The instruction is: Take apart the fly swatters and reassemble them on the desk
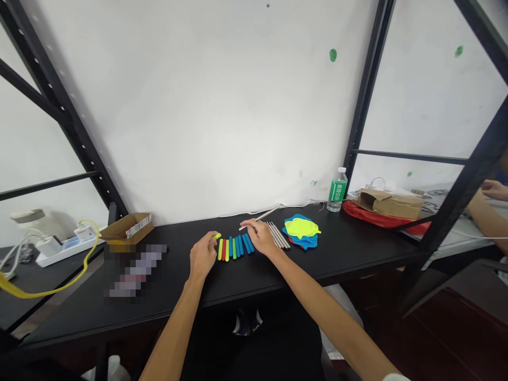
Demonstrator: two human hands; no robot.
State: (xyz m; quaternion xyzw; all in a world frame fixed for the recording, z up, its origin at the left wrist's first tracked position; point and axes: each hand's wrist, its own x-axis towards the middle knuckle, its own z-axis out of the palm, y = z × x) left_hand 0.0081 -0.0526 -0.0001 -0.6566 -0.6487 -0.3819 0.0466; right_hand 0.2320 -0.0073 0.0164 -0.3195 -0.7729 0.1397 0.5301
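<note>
Bare forearms (333,309) reach over the black table (166,286) from its near edge, one on each side of a row of coloured tubes (224,250), the landmark here. At the row's left end, the left hand (203,256) pinches a yellow-green tube (217,235) between thumb and fingertips, its axis mostly hidden. At the right end, the right hand (260,236) has its fingers closed on a thin pale rod (266,214). That rod slants across behind the row, its left tip aimed towards the pinched tube but apart from it, its other end reaching away towards the wall (222,106). Right of the row lie more pale rods (279,236), side by side, then stacked mesh sheets (301,227). Beyond, farther right of the row, a bottle (336,193) stands upright near the wall.
</note>
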